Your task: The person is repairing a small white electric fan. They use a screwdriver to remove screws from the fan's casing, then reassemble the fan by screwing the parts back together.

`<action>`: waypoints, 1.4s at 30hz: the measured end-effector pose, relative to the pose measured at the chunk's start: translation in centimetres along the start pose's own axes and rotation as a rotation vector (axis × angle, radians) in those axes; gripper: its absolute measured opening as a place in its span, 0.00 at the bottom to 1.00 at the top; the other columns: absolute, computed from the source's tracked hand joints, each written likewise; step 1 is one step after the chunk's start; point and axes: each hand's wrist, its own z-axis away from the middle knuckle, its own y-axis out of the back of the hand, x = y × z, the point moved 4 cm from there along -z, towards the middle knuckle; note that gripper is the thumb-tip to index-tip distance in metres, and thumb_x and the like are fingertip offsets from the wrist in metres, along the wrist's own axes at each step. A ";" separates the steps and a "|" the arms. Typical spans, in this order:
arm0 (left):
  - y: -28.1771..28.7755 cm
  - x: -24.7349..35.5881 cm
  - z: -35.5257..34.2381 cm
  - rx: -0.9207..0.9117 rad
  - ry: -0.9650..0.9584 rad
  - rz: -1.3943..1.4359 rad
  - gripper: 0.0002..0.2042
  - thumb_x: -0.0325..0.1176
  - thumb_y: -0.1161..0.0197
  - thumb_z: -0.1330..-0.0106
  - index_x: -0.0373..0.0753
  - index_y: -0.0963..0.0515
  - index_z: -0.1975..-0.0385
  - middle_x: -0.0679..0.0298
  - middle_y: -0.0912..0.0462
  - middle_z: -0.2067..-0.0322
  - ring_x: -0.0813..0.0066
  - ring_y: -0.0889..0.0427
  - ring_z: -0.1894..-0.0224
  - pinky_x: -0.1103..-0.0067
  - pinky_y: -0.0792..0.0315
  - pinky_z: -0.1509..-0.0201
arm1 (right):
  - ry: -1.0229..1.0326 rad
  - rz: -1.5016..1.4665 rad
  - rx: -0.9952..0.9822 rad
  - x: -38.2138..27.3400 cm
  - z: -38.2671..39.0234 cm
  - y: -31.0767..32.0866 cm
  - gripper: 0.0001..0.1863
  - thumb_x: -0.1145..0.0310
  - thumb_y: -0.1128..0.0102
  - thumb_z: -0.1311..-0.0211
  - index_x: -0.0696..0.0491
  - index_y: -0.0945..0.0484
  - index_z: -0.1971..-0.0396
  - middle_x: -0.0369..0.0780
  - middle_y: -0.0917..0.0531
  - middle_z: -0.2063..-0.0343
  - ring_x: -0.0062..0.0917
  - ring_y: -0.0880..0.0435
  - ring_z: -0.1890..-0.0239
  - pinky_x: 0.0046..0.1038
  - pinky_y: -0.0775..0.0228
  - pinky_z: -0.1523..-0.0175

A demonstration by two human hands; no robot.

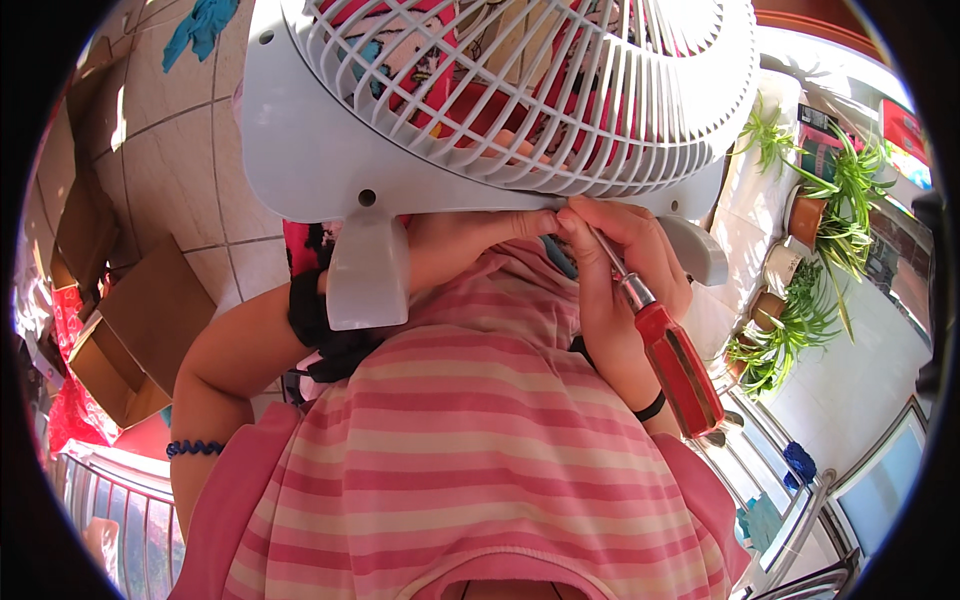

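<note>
A pale grey fan housing (300, 170) with a round grille (640, 110) spans the upper view, two short feet (365, 290) pointing toward me. My left hand (525, 225) grips its lower rim; its thumb is beside my right thumb, and some fingers show through the grille. My right hand (625, 260) is at the same rim, closed round the metal shaft of a screwdriver whose red handle (672, 370) angles down to the right. The screwdriver's tip is hidden among my fingers. My striped pink top lies below.
Potted plants (805, 215) line the right, beside railings and a pale wall. An open cardboard box (150, 310) is at the left on the tiled floor (175, 160), near red plastic (70, 410). A blue glove (200, 30) lies at the upper left.
</note>
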 end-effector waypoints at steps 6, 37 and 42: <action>-0.3 0.3 0.0 -0.085 0.041 0.059 0.12 0.32 0.40 0.32 0.39 0.31 0.52 0.68 0.24 0.59 0.82 0.24 0.56 0.85 0.28 0.55 | 0.092 0.079 0.118 -0.4 -0.2 -0.3 0.11 0.79 0.28 0.51 0.62 0.20 0.68 0.45 0.18 0.74 0.29 0.16 0.75 0.23 0.24 0.69; -0.5 -1.5 0.3 -0.036 0.240 0.234 0.16 0.32 0.34 0.36 0.41 0.32 0.52 0.67 0.22 0.63 0.81 0.21 0.64 0.84 0.28 0.66 | 0.028 -0.103 0.147 0.3 1.6 -0.3 0.10 0.82 0.32 0.47 0.60 0.25 0.68 0.43 0.18 0.73 0.24 0.18 0.74 0.22 0.26 0.70; 0.0 -1.6 0.1 0.023 0.071 0.050 0.17 0.27 0.35 0.37 0.39 0.31 0.50 0.67 0.23 0.57 0.79 0.26 0.53 0.81 0.30 0.49 | -0.592 -0.714 -0.193 1.0 2.8 3.9 0.08 0.82 0.37 0.40 0.59 0.24 0.63 0.38 0.21 0.68 0.16 0.19 0.68 0.19 0.24 0.63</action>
